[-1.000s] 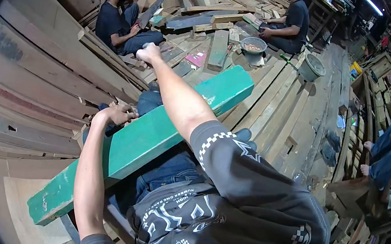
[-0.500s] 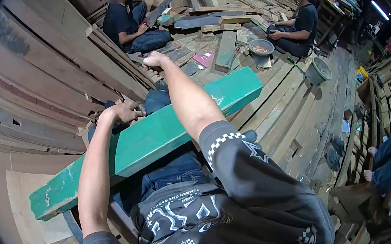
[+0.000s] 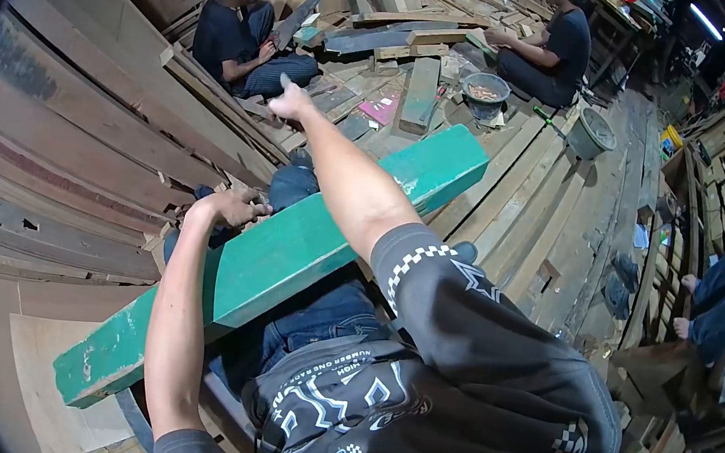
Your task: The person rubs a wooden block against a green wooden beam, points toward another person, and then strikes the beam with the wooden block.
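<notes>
A long green-painted wooden beam (image 3: pixel 312 252) lies slantwise across my lap, its paint chipped at the near end. My left hand (image 3: pixel 235 207) is just past the beam's far edge, its fingers bent together. What they grip, if anything, is hidden. Farther out, beyond the beam, my right hand (image 3: pixel 290 103) is closed with the thumb raised. Its fingers are mostly turned away, and I cannot make out what is in them. My right forearm crosses above the beam and my left forearm passes over its near part.
Stacked planks (image 3: pixel 65 166) line the left side. One person (image 3: pixel 227 36) sits ahead with a handsaw (image 3: pixel 299 16); another (image 3: pixel 564 56) sits farther right. A bucket (image 3: pixel 485 94) with small pieces and a grey bucket (image 3: pixel 590 133) stand on the plank floor. Someone's legs (image 3: pixel 723 296) show at right.
My right hand has shifted slightly up, and its thumb now points upward. My left hand and the beam have hardly moved. The seated person at left has turned their head.
</notes>
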### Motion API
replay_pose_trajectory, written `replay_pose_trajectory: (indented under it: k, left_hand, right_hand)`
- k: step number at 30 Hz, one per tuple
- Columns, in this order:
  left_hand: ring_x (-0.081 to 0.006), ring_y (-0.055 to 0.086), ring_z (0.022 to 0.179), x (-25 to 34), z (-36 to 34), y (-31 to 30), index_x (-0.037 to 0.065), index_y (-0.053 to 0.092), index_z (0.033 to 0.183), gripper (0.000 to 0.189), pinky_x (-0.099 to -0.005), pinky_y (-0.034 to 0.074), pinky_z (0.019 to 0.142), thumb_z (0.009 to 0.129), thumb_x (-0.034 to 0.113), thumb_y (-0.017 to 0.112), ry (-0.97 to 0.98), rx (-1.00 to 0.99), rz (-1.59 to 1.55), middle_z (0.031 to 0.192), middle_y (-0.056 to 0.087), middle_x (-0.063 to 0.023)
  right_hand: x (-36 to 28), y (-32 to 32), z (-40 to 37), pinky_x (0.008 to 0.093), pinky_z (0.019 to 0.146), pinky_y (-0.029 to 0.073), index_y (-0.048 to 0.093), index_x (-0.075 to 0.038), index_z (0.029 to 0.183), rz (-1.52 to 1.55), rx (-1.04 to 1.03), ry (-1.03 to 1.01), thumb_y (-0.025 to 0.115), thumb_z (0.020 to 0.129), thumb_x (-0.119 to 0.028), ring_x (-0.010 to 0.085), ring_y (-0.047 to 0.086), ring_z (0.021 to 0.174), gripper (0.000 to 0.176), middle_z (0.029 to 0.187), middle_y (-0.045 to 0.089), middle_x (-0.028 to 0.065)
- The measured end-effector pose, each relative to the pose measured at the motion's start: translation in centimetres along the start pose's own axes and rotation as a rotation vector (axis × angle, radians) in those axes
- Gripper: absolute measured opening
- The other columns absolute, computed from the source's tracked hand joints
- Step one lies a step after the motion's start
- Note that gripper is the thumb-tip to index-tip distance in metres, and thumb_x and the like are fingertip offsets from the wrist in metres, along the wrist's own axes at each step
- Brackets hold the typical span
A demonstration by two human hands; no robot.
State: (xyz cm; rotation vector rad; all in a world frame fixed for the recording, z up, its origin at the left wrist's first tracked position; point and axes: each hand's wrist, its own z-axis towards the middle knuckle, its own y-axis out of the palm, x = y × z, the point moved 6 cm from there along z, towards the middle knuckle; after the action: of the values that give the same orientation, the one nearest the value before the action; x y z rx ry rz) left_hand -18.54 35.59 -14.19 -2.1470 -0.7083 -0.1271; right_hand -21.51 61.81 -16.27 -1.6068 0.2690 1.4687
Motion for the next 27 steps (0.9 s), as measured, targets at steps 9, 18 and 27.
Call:
replay_pose_trajectory:
  k: [9, 18, 27]
  left_hand:
    - [-0.0265, 0.065, 0.099, -0.6, 0.6, 0.2, 0.005, 0.06, 0.126, 0.056, -0.037, 0.052, 0.084, 0.095, 0.051, 0.055, 0.038, 0.093, 0.015, 0.115, 0.064, -0.0189]
    - [-0.0222, 0.066, 0.089, 0.7, -0.4, 0.0, 0.004, 0.061, 0.122, 0.051, -0.0344, 0.053, 0.076, 0.095, 0.047, 0.057, 0.008, 0.041, -0.088, 0.109, 0.068, -0.0157]
    - [-0.0234, 0.066, 0.09, 0.6, -0.3, -0.2, 0.008, 0.061, 0.124, 0.052, -0.0364, 0.051, 0.079, 0.095, 0.051, 0.056, -0.024, 0.087, 0.001, 0.11, 0.066, -0.0177]
  right_hand:
    - [0.3, 1.5, -2.3, 0.0395, 0.046, 0.051, 0.068, 0.0, 0.091, 0.06, -0.499, 0.293, 0.06, 0.08, -0.015, 0.022, 0.065, 0.057, 0.02, 0.076, 0.069, 0.0137]
    - [-1.6, 0.8, -2.0, 0.0385, 0.076, 0.055, 0.021, -0.005, 0.148, -0.129, -0.194, 0.036, 0.067, 0.071, -0.019, 0.0285, 0.069, 0.083, 0.09, 0.097, 0.071, 0.0213]
    - [-1.8, 0.8, -3.8, 0.0375, 0.065, 0.055, 0.069, 0.001, 0.112, -0.345, -0.465, 0.051, 0.064, 0.074, -0.022, 0.0247, 0.069, 0.075, 0.045, 0.094, 0.073, 0.0168]
